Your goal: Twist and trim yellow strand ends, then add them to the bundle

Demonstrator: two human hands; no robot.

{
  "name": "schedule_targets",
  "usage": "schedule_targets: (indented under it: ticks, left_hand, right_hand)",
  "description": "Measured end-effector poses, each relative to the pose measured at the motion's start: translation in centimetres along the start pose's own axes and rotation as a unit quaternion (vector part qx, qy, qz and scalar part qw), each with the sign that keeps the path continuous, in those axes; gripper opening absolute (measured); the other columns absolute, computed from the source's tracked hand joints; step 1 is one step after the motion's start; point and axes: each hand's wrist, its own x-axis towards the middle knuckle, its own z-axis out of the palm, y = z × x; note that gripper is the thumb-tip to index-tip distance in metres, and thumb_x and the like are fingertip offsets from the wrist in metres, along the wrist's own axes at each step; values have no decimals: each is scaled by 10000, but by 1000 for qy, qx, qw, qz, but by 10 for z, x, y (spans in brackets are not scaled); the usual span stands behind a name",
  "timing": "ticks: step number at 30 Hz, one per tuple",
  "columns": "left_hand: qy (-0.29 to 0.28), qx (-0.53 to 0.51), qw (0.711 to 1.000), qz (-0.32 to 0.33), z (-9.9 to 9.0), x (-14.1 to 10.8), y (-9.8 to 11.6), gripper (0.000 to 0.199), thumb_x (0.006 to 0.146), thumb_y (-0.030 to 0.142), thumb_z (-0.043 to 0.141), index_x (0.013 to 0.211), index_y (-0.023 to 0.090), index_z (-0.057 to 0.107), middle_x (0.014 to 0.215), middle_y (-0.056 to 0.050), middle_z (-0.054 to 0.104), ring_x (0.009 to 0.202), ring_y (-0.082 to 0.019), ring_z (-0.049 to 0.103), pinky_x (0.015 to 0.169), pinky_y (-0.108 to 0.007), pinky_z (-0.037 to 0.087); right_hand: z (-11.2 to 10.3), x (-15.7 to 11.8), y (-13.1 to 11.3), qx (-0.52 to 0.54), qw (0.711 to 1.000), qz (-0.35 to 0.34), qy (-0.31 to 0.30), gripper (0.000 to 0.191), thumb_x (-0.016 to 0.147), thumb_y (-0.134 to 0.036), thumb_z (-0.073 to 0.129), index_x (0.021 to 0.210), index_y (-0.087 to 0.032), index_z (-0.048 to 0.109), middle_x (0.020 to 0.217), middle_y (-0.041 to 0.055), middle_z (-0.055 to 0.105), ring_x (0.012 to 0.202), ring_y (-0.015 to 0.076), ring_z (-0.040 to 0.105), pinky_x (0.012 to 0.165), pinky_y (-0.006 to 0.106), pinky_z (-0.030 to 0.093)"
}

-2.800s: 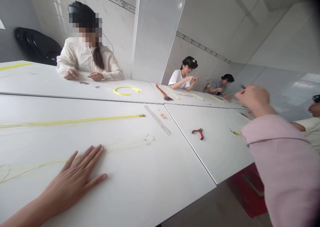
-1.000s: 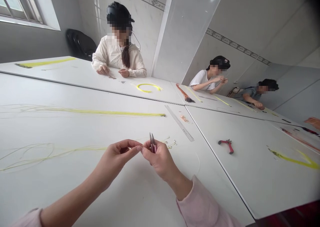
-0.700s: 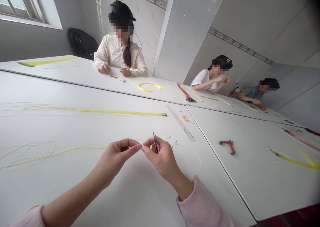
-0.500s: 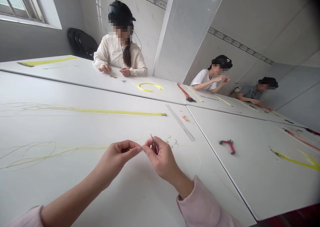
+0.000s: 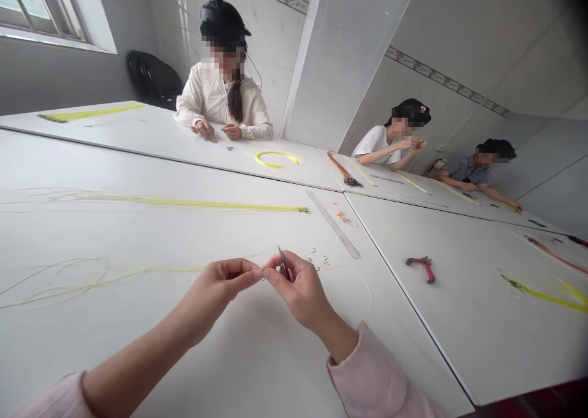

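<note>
My left hand is closed in a pinch, its thumb and forefinger meeting the fingertips of my right hand. A tiny curved bit of a fish hook peeks out below the touching fingertips; the rest is hidden. In the curled fingers of my right hand are small scissors, pointed tip upward, reddish handle mostly covered. Yellow fishing line runs in loose strands from the left to behind my left hand. Several loose fish hooks lie on the table just beyond my right hand.
A bundle of yellow lines with hooks lies farther back, near a clear ruler and a small beige pile. Red-handled pliers rest on the right table. Across the tables sit three people with orange and yellow bundles before them.
My hands keep the same pinch, with almost no motion. The view has shifted slightly. The far-right person's arm has stretched out farther to the right.
</note>
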Motion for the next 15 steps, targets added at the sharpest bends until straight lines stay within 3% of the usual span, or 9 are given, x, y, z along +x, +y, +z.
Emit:
schedule_targets:
  ticks: [7, 15]
  left_hand:
    - [-9, 2, 1000, -11, 1, -3, 3, 314, 750, 535, 595, 703, 225, 621, 632, 40, 409, 615, -121, 275, 556, -243, 218]
    - [18, -17, 999, -25, -1, 1, -3, 339, 742, 553, 600, 720, 217, 569, 709, 33, 422, 643, -120, 261, 592, -257, 224]
  right_hand:
    - [3, -4, 0, -33, 999, -39, -18, 175, 890, -303, 449, 744, -207, 437, 683, -26, 390, 595, 119, 339, 553, 261, 300]
    - [3, 1, 7, 39, 998, 29, 28, 214, 882, -380, 481, 773, -197, 466, 637, -46, 345, 543, 95, 303, 505, 240, 278]
